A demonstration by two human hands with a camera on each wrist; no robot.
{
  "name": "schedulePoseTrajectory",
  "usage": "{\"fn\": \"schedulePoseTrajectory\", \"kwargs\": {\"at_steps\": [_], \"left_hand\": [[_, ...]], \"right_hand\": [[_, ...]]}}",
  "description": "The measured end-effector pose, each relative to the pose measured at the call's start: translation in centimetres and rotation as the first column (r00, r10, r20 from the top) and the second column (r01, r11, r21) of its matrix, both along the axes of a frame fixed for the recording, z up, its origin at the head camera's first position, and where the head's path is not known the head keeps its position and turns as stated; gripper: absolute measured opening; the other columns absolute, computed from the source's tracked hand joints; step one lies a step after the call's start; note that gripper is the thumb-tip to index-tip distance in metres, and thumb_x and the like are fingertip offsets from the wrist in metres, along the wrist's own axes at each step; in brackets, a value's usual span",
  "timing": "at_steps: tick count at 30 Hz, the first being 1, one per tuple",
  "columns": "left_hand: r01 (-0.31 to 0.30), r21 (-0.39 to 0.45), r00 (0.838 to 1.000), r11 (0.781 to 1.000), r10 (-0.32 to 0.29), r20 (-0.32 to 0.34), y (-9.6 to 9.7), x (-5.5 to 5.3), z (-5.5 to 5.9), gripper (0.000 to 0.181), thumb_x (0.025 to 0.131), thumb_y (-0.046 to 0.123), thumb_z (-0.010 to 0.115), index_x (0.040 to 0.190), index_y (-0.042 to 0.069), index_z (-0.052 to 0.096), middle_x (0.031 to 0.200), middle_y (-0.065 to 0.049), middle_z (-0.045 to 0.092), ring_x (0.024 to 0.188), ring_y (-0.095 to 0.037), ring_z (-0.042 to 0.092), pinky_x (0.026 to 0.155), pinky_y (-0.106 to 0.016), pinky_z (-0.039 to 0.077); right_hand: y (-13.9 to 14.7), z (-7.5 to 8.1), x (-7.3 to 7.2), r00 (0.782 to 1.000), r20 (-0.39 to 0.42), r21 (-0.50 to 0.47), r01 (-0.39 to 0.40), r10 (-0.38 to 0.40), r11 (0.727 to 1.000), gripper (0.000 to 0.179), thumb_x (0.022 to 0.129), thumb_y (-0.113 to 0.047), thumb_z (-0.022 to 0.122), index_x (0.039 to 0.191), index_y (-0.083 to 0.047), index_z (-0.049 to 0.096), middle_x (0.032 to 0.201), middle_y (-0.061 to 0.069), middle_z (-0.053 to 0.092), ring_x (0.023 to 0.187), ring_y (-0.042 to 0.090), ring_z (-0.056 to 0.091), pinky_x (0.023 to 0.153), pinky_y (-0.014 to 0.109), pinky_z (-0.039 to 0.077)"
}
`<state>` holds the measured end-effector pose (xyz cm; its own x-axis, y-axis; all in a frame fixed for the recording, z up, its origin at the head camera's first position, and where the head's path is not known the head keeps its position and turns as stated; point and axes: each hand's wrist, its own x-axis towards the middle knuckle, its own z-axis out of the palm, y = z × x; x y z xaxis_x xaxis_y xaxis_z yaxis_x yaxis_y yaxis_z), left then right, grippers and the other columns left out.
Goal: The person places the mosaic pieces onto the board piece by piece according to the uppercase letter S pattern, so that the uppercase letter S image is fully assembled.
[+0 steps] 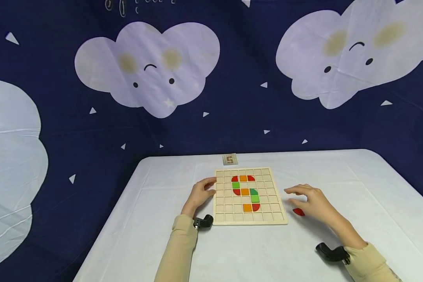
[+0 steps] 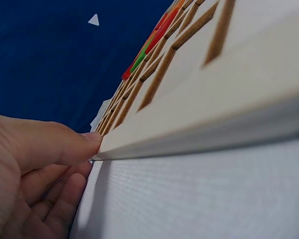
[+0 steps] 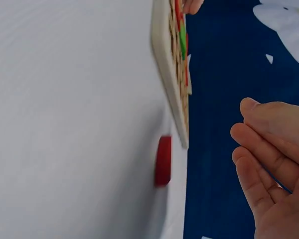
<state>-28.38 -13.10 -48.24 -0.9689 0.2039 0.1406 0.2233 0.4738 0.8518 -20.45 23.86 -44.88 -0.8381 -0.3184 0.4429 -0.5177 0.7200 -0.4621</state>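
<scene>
A square wooden grid board (image 1: 225, 216) lies flat on the table. Red, orange and green tiles (image 1: 245, 192), some square and some with a rounded side, sit in its cells in an S shape. At the board's left edge, my left hand (image 1: 199, 194) rests its fingertips; the left wrist view shows the thumb (image 2: 65, 142) right at the board's rim. My right hand (image 1: 311, 201) hovers right of the board, fingers loosely bent and holding nothing. A loose red tile (image 1: 298, 212) with a curved side lies on the table just below that hand.
Behind the board lies a small card (image 1: 230, 159) showing an S pattern on a grid. White cloth covers the table (image 1: 155, 196). A dark blue backdrop (image 1: 239, 129) with clouds hangs behind it. Black wrist cameras (image 1: 331, 253) are strapped on both arms.
</scene>
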Motion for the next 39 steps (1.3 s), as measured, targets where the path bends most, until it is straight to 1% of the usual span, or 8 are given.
{"fn": "schedulePoseTrajectory", "kwargs": {"at_steps": [4, 8, 12, 16, 18, 23, 33, 39], "left_hand": [[0.003, 0.004, 1.000, 1.000, -0.003, 0.005, 0.0, -0.1, -0.1, 0.047, 0.082, -0.005, 0.065, 0.128, 0.000, 0.057, 0.123, -0.014, 0.059, 0.113, -0.026, 0.054, 0.099, -0.034, 0.044], [0.005, 0.004, 1.000, 1.000, -0.005, -0.001, -0.1, -0.1, -0.2, 0.047, 0.082, -0.005, 0.065, 0.128, -0.001, 0.057, 0.124, -0.014, 0.059, 0.113, -0.027, 0.054, 0.099, -0.034, 0.044], [0.004, 0.007, 1.000, 1.000, -0.004, -0.008, -0.1, -0.2, -0.2, 0.046, 0.081, -0.005, 0.066, 0.127, -0.001, 0.057, 0.123, -0.015, 0.059, 0.113, -0.027, 0.054, 0.099, -0.034, 0.044], [0.008, 0.008, 1.000, 1.000, -0.008, -0.008, -0.2, -0.3, -0.3, 0.046, 0.082, -0.006, 0.066, 0.127, -0.002, 0.057, 0.123, -0.015, 0.059, 0.114, -0.027, 0.054, 0.099, -0.034, 0.044], [0.009, 0.006, 1.000, 1.000, -0.009, -0.007, -0.2, -0.3, -0.3, 0.046, 0.082, -0.006, 0.065, 0.127, -0.001, 0.057, 0.124, -0.015, 0.059, 0.114, -0.027, 0.054, 0.099, -0.035, 0.044], [0.012, 0.011, 1.000, 1.000, -0.012, -0.005, -0.1, -0.2, -0.3, 0.046, 0.083, -0.005, 0.065, 0.127, -0.001, 0.056, 0.124, -0.015, 0.059, 0.114, -0.027, 0.053, 0.099, -0.035, 0.044], [0.012, 0.007, 1.000, 1.000, -0.012, -0.008, -0.1, 0.0, -0.1, 0.046, 0.082, -0.006, 0.065, 0.127, -0.002, 0.056, 0.123, -0.015, 0.059, 0.113, -0.027, 0.054, 0.099, -0.034, 0.044], [0.019, 0.005, 1.000, 1.000, -0.019, -0.014, -0.1, 0.1, 0.0, 0.046, 0.082, -0.006, 0.065, 0.127, -0.003, 0.056, 0.124, -0.016, 0.058, 0.113, -0.028, 0.054, 0.099, -0.034, 0.044]], "right_hand": [[1.2, -0.6, 0.5, 1.000, -0.002, 0.019, 0.019, -0.019, 1.000, 0.032, 0.074, -0.004, 0.077, 0.104, -0.011, 0.072, 0.101, 0.001, 0.068, 0.086, 0.023, 0.063, 0.073, 0.043, 0.052], [2.0, -1.0, 1.0, 0.999, 0.027, 0.031, 0.035, -0.036, 0.999, 0.032, 0.074, -0.003, 0.075, 0.105, -0.011, 0.072, 0.102, 0.002, 0.068, 0.086, 0.022, 0.063, 0.075, 0.042, 0.052], [2.5, -1.1, 1.4, 0.996, 0.079, 0.044, 0.032, -0.035, 0.999, 0.031, 0.076, -0.011, 0.078, 0.106, -0.012, 0.072, 0.102, -0.002, 0.067, 0.089, 0.018, 0.062, 0.076, 0.041, 0.051], [2.8, -1.3, 1.7, 0.993, 0.115, 0.063, 0.023, -0.030, 0.998, 0.032, 0.076, -0.020, 0.079, 0.106, -0.012, 0.072, 0.103, -0.003, 0.067, 0.092, 0.016, 0.061, 0.079, 0.042, 0.051], [2.8, -1.5, 1.7, 0.993, 0.116, 0.072, 0.023, -0.031, 0.997, 0.033, 0.075, -0.020, 0.079, 0.106, -0.012, 0.072, 0.103, -0.002, 0.067, 0.093, 0.017, 0.061, 0.080, 0.044, 0.051], [3.0, -1.8, 1.7, 0.996, 0.087, 0.077, 0.019, -0.026, 0.997, 0.032, 0.073, -0.018, 0.081, 0.104, -0.012, 0.072, 0.101, 0.001, 0.068, 0.093, 0.021, 0.062, 0.080, 0.046, 0.050], [3.0, -2.2, 1.6, 0.999, 0.047, 0.094, 0.012, -0.016, 0.996, 0.028, 0.072, -0.017, 0.081, 0.099, -0.017, 0.073, 0.097, -0.006, 0.067, 0.091, 0.018, 0.062, 0.078, 0.041, 0.050], [3.0, -2.4, 1.4, 0.999, 0.032, 0.088, 0.030, -0.033, 0.996, 0.029, 0.071, -0.014, 0.082, 0.098, -0.013, 0.074, 0.095, -0.002, 0.068, 0.089, 0.020, 0.062, 0.077, 0.044, 0.051]]}}
